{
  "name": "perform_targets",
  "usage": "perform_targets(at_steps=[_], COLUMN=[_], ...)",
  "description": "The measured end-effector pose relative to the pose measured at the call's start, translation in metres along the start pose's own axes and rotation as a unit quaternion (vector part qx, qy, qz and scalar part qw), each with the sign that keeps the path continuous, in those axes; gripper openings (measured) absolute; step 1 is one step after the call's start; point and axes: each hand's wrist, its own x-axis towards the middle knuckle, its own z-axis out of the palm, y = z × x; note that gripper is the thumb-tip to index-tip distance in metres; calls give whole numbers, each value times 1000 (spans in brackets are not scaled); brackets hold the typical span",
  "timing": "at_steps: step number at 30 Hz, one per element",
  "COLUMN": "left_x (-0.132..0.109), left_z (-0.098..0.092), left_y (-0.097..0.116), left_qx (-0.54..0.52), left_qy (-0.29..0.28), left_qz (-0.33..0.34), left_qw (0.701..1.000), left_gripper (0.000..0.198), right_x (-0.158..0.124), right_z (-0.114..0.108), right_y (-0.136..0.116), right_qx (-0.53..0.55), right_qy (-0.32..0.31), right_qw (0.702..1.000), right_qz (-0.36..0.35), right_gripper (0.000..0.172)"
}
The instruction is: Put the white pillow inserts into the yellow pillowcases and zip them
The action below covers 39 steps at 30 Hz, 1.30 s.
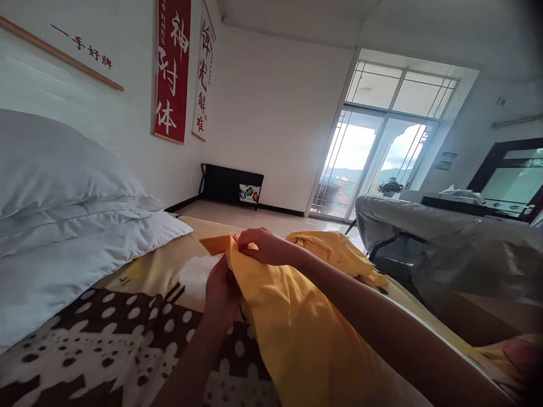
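Note:
A yellow cloth (297, 333) lies bunched over the bed in front of me, running from my lap toward the foot of the bed. My left hand (221, 291) grips its left edge from the side, fingers closed into the fabric. My right hand (265, 246) pinches the top edge of the same cloth, fingers curled over it. The two hands are close together, holding the near end of the cloth raised above the patterned bedsheet (127, 345).
White pillows (63, 215) are stacked at the left against the wall. A grey covered piece of furniture (445, 237) stands to the right of the bed. Red banners (172, 68) hang on the wall; a glass balcony door (373, 164) is at the back.

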Motion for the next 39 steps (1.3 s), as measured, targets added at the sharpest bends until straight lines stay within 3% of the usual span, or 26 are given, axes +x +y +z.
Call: perform_targets(at_steps=[4, 7, 10, 13, 19, 22, 26, 28, 30, 32, 34, 36, 39], left_x=[2, 6, 8, 11, 16, 19, 23, 22, 18, 12, 7, 6, 10], left_z=[-3, -6, -10, -14, -21, -26, -39, -41, -37, -30, -25, -26, -32], left_y=[-3, -5, -4, 0, 8, 12, 28, 38, 46, 50, 50, 48, 44], left_qx=[8, -15, 10, 60, 77, 147, 313, 450, 524, 488, 398, 319, 237], left_qy=[29, 41, 36, 24, -21, -64, -125, -133, -90, -23, 5, -12, -48], left_qz=[14, 4, 11, 12, 4, -36, -67, -28, 53, 139, 160, 102, -9], left_qw=[999, 999, 999, 998, 997, 986, 939, 883, 846, 862, 903, 942, 970], left_gripper=[11, 8, 12, 18, 36, 43, 39, 32, 19, 21, 25, 25, 32], right_x=[-4, -9, -11, -11, -14, -16, -16, -16, -14, -13, -12, -11, -8], right_z=[10, 15, 17, 17, 13, 7, 9, 16, 24, 32, 37, 38, 39], right_y=[-10, -13, -10, -4, 10, 14, 15, 12, 8, 2, -2, -4, -4], right_qx=[-127, -267, -332, -341, -272, -226, -209, -207, -207, -206, -203, -201, -202], right_qy=[45, 86, 131, 155, 163, 199, 237, 222, 208, 202, 203, 206, 219], right_qw=[991, 958, 932, 926, 948, 949, 944, 950, 955, 957, 957, 957, 954], right_qz=[-15, -63, -59, -40, 38, 91, 99, 72, 48, 34, 31, 35, 43], right_gripper=[15, 16, 27, 34, 21, 22, 21, 20, 19, 20, 19, 18, 20])
